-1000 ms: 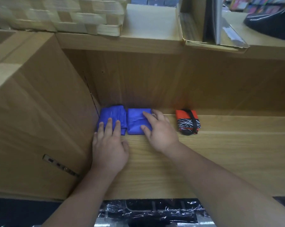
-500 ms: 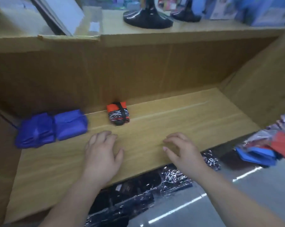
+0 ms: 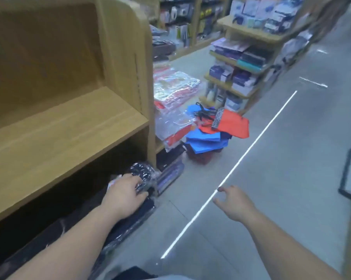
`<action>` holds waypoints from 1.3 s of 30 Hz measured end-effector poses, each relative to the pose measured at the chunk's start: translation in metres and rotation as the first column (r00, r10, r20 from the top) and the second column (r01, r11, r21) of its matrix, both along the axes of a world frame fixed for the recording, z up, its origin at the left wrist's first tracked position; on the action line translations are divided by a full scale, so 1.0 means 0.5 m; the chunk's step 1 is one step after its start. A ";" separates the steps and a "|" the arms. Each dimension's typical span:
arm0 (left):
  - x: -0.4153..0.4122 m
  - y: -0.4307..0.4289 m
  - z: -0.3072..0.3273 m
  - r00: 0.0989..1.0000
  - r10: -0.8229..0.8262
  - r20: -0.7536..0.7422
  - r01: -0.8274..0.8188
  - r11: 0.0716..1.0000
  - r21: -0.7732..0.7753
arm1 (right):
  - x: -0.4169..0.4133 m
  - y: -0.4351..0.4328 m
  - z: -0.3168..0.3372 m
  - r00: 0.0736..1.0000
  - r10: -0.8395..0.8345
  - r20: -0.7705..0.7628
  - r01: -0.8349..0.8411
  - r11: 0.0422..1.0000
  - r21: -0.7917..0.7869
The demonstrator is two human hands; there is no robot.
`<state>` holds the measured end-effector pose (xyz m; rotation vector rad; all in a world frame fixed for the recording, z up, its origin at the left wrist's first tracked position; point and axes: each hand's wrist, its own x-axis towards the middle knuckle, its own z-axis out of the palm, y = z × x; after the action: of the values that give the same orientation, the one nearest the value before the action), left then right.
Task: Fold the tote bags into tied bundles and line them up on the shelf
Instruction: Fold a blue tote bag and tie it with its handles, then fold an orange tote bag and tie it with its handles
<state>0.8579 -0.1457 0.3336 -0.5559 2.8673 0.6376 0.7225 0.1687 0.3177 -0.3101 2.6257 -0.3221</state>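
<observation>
The person's left hand [image 3: 124, 196] reaches low, under the wooden shelf [image 3: 59, 134]. It rests on top of some dark wrapped packs [image 3: 142, 172] that sit in the space below the board. Its fingers lie over the shiny wrap, and it is hard to tell if they press down. The right hand [image 3: 234, 205] is in the air over the grey floor [image 3: 291, 178]. Its fingers are loose and a bit spread, and it holds nothing. The two hands are well apart. A thin white line [image 3: 241, 158] runs along the floor, and the right hand is just over it. The tote bags [image 3: 213, 134] are in a messy pile on the floor, far from both hands and to the right of the shelf's side wall [image 3: 128, 67]. The pile is blue and orange-red, with some dark straps on top. Just left of the pile, a stack of clear packs [image 3: 174, 91] leans by the side wall. Behind the pile stands a rack [image 3: 241, 63] full of boxes, too blurry to read.
</observation>
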 end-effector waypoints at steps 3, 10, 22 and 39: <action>-0.111 0.097 -0.040 0.978 -0.119 0.171 0.119 0.993 0.014 | -0.055 0.097 -0.030 0.995 -0.083 0.053 0.082 0.996 0.015; -0.435 0.233 -0.122 0.921 -0.272 0.278 0.275 0.961 0.031 | -0.267 0.205 -0.097 0.971 -0.207 0.123 0.207 0.978 0.013; -1.102 0.267 -0.176 0.894 -0.324 0.309 0.321 0.945 0.063 | -0.837 0.217 -0.122 0.929 -0.332 0.164 0.332 0.943 0.029; -1.687 0.357 -0.329 0.885 0.063 0.461 -0.116 0.990 0.086 | -1.699 0.256 -0.317 0.938 0.077 0.339 -0.095 0.995 0.037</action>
<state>0.0142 0.0329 0.1693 -0.7162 2.3605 0.5825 -0.1269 0.2965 0.1594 -0.3196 2.2720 -0.2511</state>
